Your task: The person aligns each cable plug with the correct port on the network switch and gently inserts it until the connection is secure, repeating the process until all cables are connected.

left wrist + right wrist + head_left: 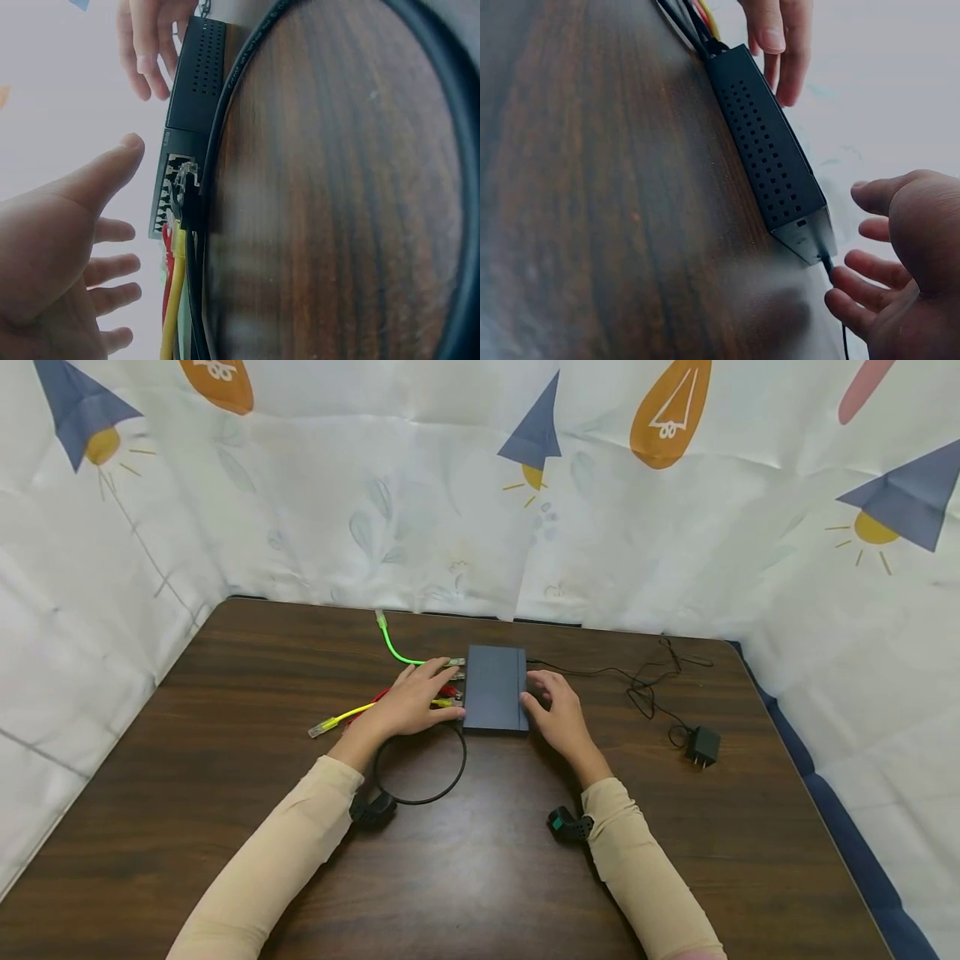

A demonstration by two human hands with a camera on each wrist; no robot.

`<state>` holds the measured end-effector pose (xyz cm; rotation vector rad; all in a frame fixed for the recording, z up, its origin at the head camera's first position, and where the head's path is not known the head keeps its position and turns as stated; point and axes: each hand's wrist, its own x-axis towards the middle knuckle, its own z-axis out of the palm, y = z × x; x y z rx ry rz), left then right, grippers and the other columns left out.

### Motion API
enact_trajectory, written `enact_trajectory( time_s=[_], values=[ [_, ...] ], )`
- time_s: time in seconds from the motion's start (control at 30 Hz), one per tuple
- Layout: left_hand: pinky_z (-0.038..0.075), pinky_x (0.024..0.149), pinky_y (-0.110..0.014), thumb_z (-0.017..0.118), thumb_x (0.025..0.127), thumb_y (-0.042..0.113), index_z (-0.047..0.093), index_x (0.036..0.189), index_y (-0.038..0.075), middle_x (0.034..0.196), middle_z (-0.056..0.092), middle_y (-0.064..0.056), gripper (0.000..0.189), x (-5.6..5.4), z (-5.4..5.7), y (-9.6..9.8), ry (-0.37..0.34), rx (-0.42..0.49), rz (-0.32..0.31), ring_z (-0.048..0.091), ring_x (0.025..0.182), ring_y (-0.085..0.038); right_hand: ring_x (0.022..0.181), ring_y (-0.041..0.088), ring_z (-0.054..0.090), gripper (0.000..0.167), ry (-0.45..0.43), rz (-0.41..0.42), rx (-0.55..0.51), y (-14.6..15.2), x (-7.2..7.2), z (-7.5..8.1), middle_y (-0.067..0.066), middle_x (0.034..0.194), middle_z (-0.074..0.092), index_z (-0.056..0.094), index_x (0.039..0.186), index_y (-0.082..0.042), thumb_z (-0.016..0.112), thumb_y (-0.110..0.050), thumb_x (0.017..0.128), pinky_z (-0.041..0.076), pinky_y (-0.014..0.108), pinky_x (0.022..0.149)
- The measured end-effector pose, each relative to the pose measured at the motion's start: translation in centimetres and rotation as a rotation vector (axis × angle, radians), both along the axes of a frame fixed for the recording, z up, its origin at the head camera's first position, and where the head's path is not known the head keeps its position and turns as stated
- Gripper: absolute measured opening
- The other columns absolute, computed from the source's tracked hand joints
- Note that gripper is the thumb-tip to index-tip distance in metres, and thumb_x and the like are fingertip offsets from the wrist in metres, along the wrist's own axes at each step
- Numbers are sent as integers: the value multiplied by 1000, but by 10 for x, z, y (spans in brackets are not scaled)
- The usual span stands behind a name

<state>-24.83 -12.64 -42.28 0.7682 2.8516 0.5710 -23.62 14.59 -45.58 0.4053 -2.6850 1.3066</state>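
Flanking the box (495, 689), the two hands stand apart, one on each side. The left hand (412, 700) is loosely spread, fingers extended, and grips nothing. The right hand (557, 708) is relaxed with fingers slightly bent, likewise gripping nothing. Each thumb tip is at or just beside the box's edge (actual contact cannot be confirmed). The box lies flat on the table (465, 893) between the hands, its row of ports (162, 201) on the left hand's side. A green cable (392, 645) curves away beyond the left hand. A red cable (382, 695) and a yellow cable (348, 716) pass at that hand, the yellow one's free end to its left. A black cable (469, 165) loops nearer the person than the left hand. A thin cord (592, 672) leaves the box by the right hand's fingers and runs, tangled, to an adapter (702, 746) well to the right of that hand. Beyond both hands hangs a patterned curtain (420, 510).
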Motion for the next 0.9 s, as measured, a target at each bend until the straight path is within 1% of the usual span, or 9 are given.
enact_trajectory(
  time_s=[0.1, 0.27, 0.57, 0.67, 0.77, 0.83, 0.9],
  values=[
    [13, 118, -60, 61, 90, 53, 33, 151, 12, 158, 25, -15, 79, 3, 0, -1, -7, 19, 8, 25, 146, -32, 121, 31, 54, 42, 5, -1, 5, -1, 2, 0, 14, 137, 51, 54, 133, -5, 62, -22, 95, 47, 47, 101],
    [12, 119, -59, 60, 90, 53, 33, 151, 12, 159, 23, -14, 79, 7, -1, -1, -13, 22, 14, 25, 147, -33, 121, 31, 54, 43, 14, 4, 4, -3, 4, 0, 14, 138, 49, 54, 134, -5, 62, -21, 94, 46, 48, 102],
    [16, 118, -57, 61, 90, 52, 34, 151, 11, 159, 23, -14, 78, 8, -3, -2, -12, 37, 4, 28, 146, -31, 126, 32, 51, 49, 28, 15, 16, -6, 4, 1, 17, 144, 43, 52, 136, -4, 65, -22, 93, 48, 47, 101],
    [15, 118, -58, 61, 90, 51, 34, 151, 11, 159, 24, -14, 78, 9, -3, -2, -14, 41, 2, 27, 146, -31, 127, 34, 50, 52, 8, 20, 30, -7, 4, 1, 17, 147, 40, 51, 138, -5, 66, -25, 92, 47, 47, 101],
    [15, 118, -58, 62, 90, 51, 34, 151, 11, 159, 25, -14, 78, 10, -3, -2, -17, 37, 1, 27, 146, -31, 129, 36, 49, 60, -37, 31, 44, -9, 5, 0, 15, 152, 33, 47, 142, -9, 68, -33, 91, 46, 48, 103],
    [15, 118, -58, 62, 90, 50, 34, 151, 11, 158, 26, -14, 78, 10, -3, -2, -15, 33, -4, 27, 146, -32, 133, 36, 45, 67, -61, 41, 61, -11, 7, 0, 13, 156, 29, 44, 145, -11, 69, -38, 89, 44, 49, 104],
    [15, 118, -58, 63, 90, 49, 34, 151, 11, 158, 27, -15, 78, 10, -3, -2, -15, 31, -8, 26, 146, -32, 139, 36, 38, 73, -70, 54, 81, -12, 7, -1, 13, 158, 25, 42, 147, -13, 71, -41, 86, 40, 53, 107]
  ],
)
